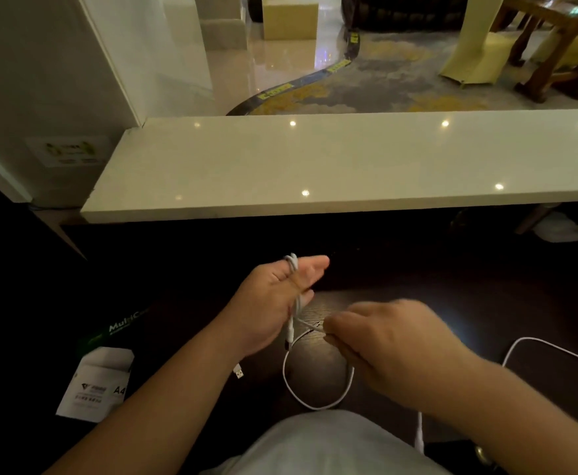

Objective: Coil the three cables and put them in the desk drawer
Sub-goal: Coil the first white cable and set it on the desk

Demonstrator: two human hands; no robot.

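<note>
I am on the first cable and not far into the job. My left hand (280, 296) has a few turns of the white cable (318, 404) wrapped over it, passing between the thumb and the palm, so those fingers are grasping the coil as it forms. One plug end hangs down just below that hand, close to my wrist. My right hand (390, 341) is curled, and its fingers (335, 332) pinch the same cable just beside the left palm, feeding the next turn across. Below both hands a loose loop of the cable sags toward my lap, so there is slack left to wind up before this one is finished.

A second white cable (548, 351) lies uncoiled on the dark desk (400, 279), off to the right of my right hand and well apart from it. A metal plug (239, 373) shows just under my left forearm; I cannot tell whether it belongs to the cable I am winding or to another one. A white lead (419, 433) also runs down near my right forearm, and I cannot tell which cable it is part of.

I see no drawer here, open or closed, and nothing looks put away. As I judge it, most of the work remains: finish this coil, coil the others, then stow all three.
</note>
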